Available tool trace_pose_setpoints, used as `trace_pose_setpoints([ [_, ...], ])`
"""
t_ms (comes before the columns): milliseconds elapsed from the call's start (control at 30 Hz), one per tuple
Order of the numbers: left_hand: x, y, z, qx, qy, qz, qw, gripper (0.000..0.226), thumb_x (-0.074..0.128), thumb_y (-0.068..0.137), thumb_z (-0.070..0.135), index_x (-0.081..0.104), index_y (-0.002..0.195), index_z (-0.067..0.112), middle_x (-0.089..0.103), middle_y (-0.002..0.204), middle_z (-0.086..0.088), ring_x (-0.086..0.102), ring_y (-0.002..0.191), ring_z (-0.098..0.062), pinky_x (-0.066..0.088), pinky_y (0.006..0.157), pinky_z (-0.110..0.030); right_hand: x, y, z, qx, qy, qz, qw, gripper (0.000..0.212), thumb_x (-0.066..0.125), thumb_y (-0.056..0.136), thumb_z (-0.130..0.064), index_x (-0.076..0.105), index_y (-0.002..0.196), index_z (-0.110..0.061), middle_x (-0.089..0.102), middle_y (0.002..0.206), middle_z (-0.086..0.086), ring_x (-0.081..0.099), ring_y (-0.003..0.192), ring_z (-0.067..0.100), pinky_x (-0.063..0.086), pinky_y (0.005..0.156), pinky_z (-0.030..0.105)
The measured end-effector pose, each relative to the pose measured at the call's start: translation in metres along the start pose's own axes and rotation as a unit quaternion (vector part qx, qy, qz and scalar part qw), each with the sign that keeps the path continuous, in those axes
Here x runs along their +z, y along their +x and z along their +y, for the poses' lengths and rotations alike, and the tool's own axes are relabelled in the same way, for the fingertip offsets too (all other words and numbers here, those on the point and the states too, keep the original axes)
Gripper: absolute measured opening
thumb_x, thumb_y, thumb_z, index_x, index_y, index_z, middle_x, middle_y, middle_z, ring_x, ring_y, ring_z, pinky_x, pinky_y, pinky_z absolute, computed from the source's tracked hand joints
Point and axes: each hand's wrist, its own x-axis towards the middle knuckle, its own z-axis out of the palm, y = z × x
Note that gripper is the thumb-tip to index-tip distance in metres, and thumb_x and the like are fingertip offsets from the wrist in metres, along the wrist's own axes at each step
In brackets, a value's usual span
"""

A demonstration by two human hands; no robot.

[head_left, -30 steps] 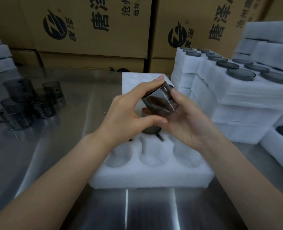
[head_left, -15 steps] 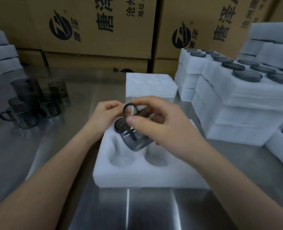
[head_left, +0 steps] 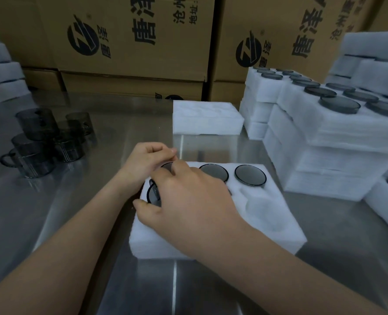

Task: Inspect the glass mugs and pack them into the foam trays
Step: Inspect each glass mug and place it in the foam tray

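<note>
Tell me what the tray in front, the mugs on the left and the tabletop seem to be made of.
Tray: white foam, matte, with soft fibrous edges and moulded pockets. Mugs: smoky grey glass by the look, since you see through them and they glint; clear plastic cannot be ruled out. Tabletop: likely stainless steel, grey and glossy, mirroring the boxes and foam.

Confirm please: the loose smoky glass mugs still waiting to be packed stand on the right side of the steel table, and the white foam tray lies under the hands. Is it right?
Not quite. The head view shows the loose smoky glass mugs on the left side of the steel table, not the right. The white foam tray does lie under the hands.
</note>
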Motion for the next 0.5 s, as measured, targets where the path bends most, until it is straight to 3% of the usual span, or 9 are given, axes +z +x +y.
trace_pose_setpoints([
  [133, 0.001, 0.002, 0.0, -0.009, 0.003, -0.001, 1.0, 0.02, 0.059, 0.093, 0.011, 0.062, 0.074, 0.006, 0.059, 0.077, -0.014, 0.054, 0.079, -0.029, 0.043, 0.078, -0.04, 0.002, -0.001, -0.004, -0.01, -0.046, -0.037, 0.998, 0.06, 0.036, 0.097, -0.057, 0.052, 0.13, -0.01, 0.043, 0.133, 0.01, 0.038, 0.121, 0.026, 0.028, 0.094, 0.036],
  [267, 0.002, 0.003, -0.002, -0.013, -0.007, 0.004, 1.0, 0.024, 0.058, 0.094, 0.01, 0.063, 0.07, 0.009, 0.061, 0.067, -0.004, 0.056, 0.068, -0.019, 0.046, 0.069, -0.031, -0.001, -0.005, 0.003, -0.015, -0.034, -0.09, 0.995, 0.068, 0.026, 0.097, -0.061, 0.041, 0.141, -0.011, 0.035, 0.146, 0.004, 0.022, 0.14, 0.02, 0.01, 0.118, 0.042],
  [500, 0.003, 0.007, -0.006, -0.027, -0.028, 0.009, 0.999, 0.022, 0.059, 0.094, 0.011, 0.063, 0.073, 0.006, 0.061, 0.065, -0.002, 0.056, 0.064, -0.015, 0.045, 0.065, -0.026, -0.006, -0.004, 0.013, -0.019, 0.02, -0.185, 0.982, 0.075, 0.025, 0.099, -0.059, 0.009, 0.156, -0.012, -0.004, 0.165, 0.003, -0.011, 0.15, 0.015, -0.013, 0.119, 0.047],
])
